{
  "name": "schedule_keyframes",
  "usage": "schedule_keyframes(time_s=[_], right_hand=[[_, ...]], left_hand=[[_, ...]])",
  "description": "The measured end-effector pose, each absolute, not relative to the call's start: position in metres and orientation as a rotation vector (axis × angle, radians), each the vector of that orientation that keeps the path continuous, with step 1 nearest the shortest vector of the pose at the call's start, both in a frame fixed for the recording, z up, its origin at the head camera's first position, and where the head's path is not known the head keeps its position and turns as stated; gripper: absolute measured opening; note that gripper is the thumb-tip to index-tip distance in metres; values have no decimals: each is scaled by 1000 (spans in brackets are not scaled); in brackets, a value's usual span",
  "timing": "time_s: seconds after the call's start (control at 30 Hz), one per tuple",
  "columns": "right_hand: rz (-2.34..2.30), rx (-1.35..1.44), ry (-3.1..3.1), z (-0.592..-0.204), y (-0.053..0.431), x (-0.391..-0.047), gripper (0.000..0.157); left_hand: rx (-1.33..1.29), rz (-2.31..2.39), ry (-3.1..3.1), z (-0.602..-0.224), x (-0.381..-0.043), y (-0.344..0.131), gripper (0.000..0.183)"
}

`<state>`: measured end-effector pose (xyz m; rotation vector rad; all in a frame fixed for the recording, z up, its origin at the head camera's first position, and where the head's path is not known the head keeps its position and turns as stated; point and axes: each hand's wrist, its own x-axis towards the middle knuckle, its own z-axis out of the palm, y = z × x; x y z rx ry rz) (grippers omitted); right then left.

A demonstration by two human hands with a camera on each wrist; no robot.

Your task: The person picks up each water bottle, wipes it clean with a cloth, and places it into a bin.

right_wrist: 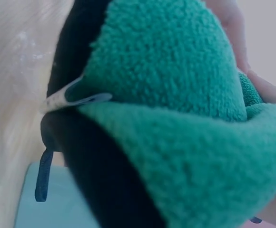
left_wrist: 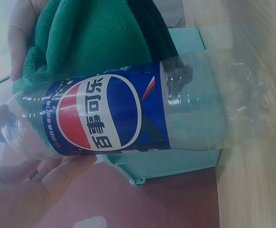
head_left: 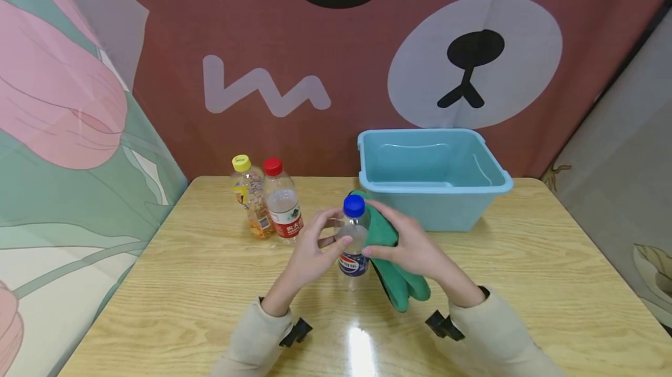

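A clear plastic Pepsi bottle (head_left: pixel 353 264) with a blue cap (head_left: pixel 354 206) stands upright in front of me, its blue, red and white label facing the left wrist camera. My left hand (head_left: pixel 314 248) holds it by its upper part, thumb on the near side and fingers behind. On the other side, my right hand (head_left: pixel 415 245) grips a folded green towel (head_left: pixel 399 280) against the bottle. Soft pile and a dark border show on the towel (right_wrist: pixel 171 66) in the right wrist view. Part of the bottle's far side is hidden by the towel.
Two more bottles stand to the left: one with a yellow cap (head_left: pixel 241 163) and orange contents, one with a red cap (head_left: pixel 273 167) and a red and white label. A light-blue plastic bin (head_left: pixel 436 210) sits at the back right of the wooden table (head_left: pixel 210 307).
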<state>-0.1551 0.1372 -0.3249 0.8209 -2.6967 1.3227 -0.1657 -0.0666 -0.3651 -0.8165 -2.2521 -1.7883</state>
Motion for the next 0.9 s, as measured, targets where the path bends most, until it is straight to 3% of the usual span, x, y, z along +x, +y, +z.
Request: schedule_keyframes(time_s=[0.9], right_hand=[[1547,686,-2713,-373,134,-156,77]], left_hand=[[-792,-1805,-2208,-370,-162,-64,47]])
